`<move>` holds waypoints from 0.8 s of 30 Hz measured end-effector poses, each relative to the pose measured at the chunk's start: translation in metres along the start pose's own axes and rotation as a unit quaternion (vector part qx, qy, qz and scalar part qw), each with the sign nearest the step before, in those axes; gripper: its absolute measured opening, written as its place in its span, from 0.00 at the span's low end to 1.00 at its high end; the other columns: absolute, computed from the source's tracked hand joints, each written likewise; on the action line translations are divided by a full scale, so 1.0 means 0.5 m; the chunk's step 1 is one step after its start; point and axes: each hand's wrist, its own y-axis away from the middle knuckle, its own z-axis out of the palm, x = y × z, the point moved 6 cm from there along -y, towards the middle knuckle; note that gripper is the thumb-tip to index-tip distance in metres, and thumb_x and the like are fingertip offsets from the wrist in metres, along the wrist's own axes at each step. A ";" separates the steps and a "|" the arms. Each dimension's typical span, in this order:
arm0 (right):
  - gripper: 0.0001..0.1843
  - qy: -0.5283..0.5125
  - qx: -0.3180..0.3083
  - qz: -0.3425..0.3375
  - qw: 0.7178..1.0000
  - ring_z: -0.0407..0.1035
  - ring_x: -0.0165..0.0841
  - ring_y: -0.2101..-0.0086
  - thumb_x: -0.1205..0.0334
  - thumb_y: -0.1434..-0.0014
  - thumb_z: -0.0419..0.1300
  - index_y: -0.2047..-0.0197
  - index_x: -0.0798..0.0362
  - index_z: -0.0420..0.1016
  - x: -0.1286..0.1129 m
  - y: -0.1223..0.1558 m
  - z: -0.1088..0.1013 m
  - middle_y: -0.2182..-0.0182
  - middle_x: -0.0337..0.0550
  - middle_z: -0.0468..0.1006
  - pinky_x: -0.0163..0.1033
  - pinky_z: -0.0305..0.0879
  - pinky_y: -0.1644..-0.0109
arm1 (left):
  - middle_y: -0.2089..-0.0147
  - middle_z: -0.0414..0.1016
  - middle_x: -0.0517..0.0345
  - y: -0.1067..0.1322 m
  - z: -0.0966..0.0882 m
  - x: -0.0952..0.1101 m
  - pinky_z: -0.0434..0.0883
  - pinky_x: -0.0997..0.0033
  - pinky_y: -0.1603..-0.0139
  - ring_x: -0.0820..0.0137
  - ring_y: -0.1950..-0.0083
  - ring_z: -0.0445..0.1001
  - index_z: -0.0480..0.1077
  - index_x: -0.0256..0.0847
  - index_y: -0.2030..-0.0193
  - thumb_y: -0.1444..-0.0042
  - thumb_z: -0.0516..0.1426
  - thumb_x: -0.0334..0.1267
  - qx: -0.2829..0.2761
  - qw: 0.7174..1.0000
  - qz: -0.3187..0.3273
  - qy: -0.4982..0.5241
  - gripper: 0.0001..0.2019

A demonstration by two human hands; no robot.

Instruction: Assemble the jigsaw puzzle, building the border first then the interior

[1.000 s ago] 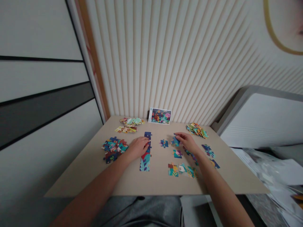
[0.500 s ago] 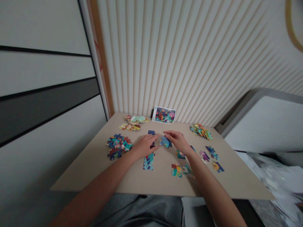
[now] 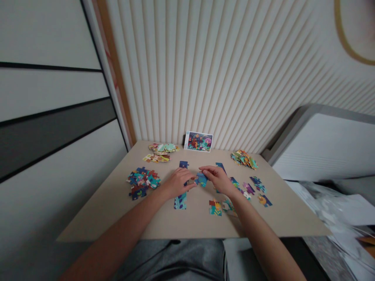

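A blue jigsaw piece point(image 3: 201, 179) is pinched in my right hand point(image 3: 217, 178), just above the table or on it; I cannot tell which. My left hand point(image 3: 178, 182) lies over a column of joined pieces, its thumb and index finger apart and close to the blue piece's left edge. From under that hand show a dark blue piece point(image 3: 184, 164) at the top and a teal piece with purple leaves point(image 3: 180, 201) at the bottom. The column's middle is mostly covered. Beyond my right hand lies a dark blue strip point(image 3: 220, 167).
A picture card point(image 3: 198, 141) leans against the ribbed wall. Heaps of pieces lie at left point(image 3: 143, 182), back left point(image 3: 163, 148) and back right point(image 3: 244, 159). Loose pieces include an orange-and-teal one point(image 3: 215, 208), a purple one point(image 3: 249, 188) and an orange-and-blue one point(image 3: 265, 200).
My right hand has brought the blue piece slightly closer to the column, and my left fingers have curled in toward it. The whole view has shifted a little.
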 end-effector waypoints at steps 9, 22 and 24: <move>0.22 -0.039 0.015 -0.002 0.999 0.69 0.31 0.69 0.46 0.35 0.59 0.45 0.49 0.80 -0.003 0.013 -0.005 0.63 0.43 0.81 0.36 0.66 0.65 | 0.56 0.79 0.51 0.000 0.006 -0.004 0.66 0.59 0.45 0.60 0.50 0.75 0.74 0.42 0.51 0.32 0.57 0.47 0.001 1.000 0.002 -0.016 0.12; 0.22 -0.135 0.068 0.044 0.987 0.76 0.35 0.69 0.47 0.46 0.71 0.53 0.51 0.75 0.055 0.045 0.015 0.72 0.39 0.80 0.40 0.70 0.62 | 0.52 0.81 0.51 0.004 0.003 -0.033 0.68 0.59 0.45 0.62 0.50 0.77 0.75 0.42 0.48 0.30 0.53 0.40 0.053 0.997 -0.059 -0.016 0.11; 0.22 -0.139 0.068 0.055 0.986 0.77 0.37 0.70 0.46 0.46 0.71 0.55 0.50 0.74 0.055 0.052 0.024 0.73 0.39 0.81 0.41 0.70 0.63 | 0.53 0.81 0.51 0.004 0.004 -0.035 0.69 0.59 0.45 0.63 0.51 0.77 0.75 0.42 0.50 0.30 0.53 0.40 0.059 0.996 -0.061 -0.014 0.11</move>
